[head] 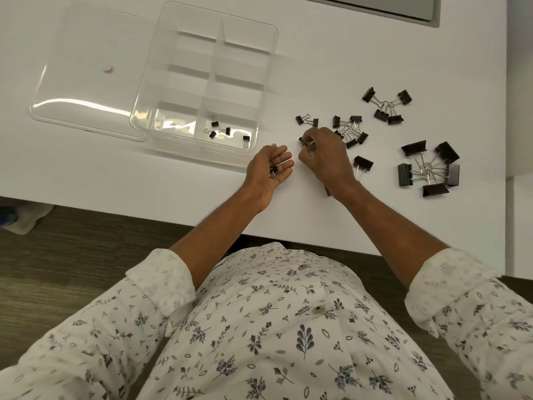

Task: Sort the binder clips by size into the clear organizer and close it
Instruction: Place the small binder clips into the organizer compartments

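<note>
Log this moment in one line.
left hand: palm up, small clips in it | right hand: pinches one small clip | organizer: open, four clips in one compartment | lid: off

White table (173,180) with clear organizer (236,90), its lid (86,53), scattered black binder clips (364,162)

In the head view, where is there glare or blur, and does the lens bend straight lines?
Head view: glare streaks on the clear lid and in the near-left compartment of the organizer; soft light, so the large binder clips cast only faint shadows; the right hand, pinching a small clip, looks slightly soft; the near edge of the table stays almost straight.
</note>
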The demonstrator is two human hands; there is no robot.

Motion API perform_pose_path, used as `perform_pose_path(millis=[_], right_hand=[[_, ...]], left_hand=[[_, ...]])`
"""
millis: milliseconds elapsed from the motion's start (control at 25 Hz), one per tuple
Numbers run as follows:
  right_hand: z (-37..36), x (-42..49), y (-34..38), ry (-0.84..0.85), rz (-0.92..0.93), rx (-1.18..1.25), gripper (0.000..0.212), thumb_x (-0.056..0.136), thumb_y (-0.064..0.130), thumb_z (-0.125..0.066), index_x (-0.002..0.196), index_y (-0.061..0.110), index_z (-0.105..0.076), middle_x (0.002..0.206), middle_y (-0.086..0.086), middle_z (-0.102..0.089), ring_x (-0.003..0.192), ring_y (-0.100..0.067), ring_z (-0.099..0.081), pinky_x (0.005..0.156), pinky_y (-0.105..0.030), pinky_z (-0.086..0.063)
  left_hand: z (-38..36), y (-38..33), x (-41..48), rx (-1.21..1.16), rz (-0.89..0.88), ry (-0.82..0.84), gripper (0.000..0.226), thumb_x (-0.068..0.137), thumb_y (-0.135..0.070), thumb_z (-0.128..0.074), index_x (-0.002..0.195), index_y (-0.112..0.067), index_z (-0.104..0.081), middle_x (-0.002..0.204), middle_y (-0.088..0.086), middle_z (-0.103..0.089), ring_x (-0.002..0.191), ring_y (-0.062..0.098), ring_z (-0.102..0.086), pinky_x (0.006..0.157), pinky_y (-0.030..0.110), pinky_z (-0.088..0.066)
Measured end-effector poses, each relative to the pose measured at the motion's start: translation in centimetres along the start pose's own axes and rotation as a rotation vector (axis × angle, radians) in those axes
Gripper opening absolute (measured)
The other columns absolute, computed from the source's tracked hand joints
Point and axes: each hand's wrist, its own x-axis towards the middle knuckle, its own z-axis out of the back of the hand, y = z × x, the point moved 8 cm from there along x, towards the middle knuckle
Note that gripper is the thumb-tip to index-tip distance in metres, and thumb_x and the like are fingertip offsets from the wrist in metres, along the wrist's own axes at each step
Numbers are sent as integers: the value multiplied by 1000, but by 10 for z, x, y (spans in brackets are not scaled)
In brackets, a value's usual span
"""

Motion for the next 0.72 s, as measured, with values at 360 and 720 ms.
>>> perform_pose_path(millis=[360, 720], right_hand=[[16, 1, -23, -80, -238, 311, 13, 86, 13, -63, 95, 12, -73, 83, 2, -73, 74, -7, -68, 73, -25, -57], [31, -25, -20, 111, -559, 1282, 15, 103, 11, -57, 110, 5, -69, 95, -5, -64, 83, -11, -62, 82, -23, -56]], left_hand=[[-1, -5, 11, 183, -125, -118, 30, 100, -8, -54, 127, -3, -65, 104, 5, -69, 94, 15, -67, 97, 28, -57], [-13, -4, -15, 1108, -518, 20, 38, 85, -42, -81, 117, -21, -74, 97, -6, -64, 79, -2, -55, 69, 3, -40]])
